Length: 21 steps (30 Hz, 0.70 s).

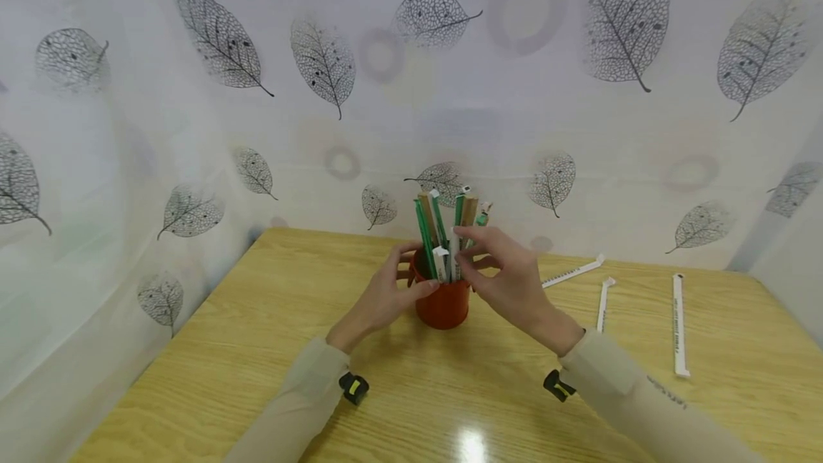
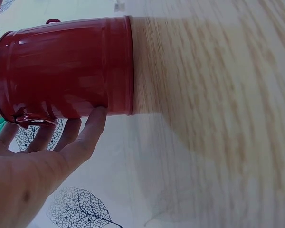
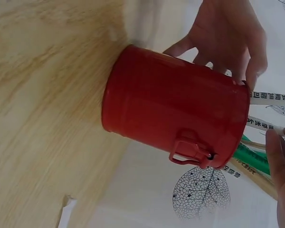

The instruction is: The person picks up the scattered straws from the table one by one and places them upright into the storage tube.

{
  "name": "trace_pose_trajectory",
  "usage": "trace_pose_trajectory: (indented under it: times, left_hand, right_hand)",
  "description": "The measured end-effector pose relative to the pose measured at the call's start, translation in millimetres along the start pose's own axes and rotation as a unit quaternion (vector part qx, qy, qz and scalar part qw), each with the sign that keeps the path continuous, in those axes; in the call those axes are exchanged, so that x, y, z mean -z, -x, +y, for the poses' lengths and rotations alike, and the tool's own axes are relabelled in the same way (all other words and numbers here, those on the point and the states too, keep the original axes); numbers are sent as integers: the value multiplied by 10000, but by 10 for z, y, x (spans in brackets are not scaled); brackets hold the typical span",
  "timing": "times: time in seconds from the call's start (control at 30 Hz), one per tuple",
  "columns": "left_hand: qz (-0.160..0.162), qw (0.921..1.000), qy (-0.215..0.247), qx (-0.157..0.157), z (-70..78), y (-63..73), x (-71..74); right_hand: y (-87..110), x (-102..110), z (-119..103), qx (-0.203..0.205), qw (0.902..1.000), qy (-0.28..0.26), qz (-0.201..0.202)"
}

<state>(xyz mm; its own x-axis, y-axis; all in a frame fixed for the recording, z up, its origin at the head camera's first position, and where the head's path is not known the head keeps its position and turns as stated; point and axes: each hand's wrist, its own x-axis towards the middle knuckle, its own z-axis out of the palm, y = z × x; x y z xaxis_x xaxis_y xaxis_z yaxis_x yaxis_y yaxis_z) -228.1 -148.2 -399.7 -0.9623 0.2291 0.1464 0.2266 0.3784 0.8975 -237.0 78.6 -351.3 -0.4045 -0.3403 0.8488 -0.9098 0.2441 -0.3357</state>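
A small red metal bucket (image 1: 444, 311) with wire side handles stands upright on the table, full of wrapped straws. Green straws (image 1: 423, 231) and brown ones (image 1: 470, 211) rise from its back, with white ones nearer the front. My left hand (image 1: 379, 297) holds the bucket from the left, thumb by the front rim and fingers round the far side. My right hand (image 1: 517, 284) pinches a printed white wrapped straw (image 3: 260, 124) between thumb and fingers above the rim. That straw's lower end is hidden inside the bucket. Beside it stands another white straw (image 1: 440, 263) with a torn-looking top.
Three more white wrapped straws lie to the right on the wooden table (image 1: 257, 377): one slanted (image 1: 572, 273), one shorter-looking (image 1: 604, 306) partly behind my sleeve, and one farther right (image 1: 679, 327). A leaf-patterned sheet (image 1: 463, 127) hangs behind the table.
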Motion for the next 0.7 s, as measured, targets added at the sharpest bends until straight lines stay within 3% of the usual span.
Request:
trace_pose_trajectory:
  times: [0.33,0.53,0.7]
  left_hand:
    - [8,10000,28,33,6,4,1]
    - [-2,10000,59,41,-2,13,7]
    - [-11,10000,25,29,-8,11,7]
  right_hand:
    - [7,26,65,-51,9999,-123,-28]
    - [-44,197,110,58,9984,-336,447]
    - [-68,511,228,60,9961,87,871]
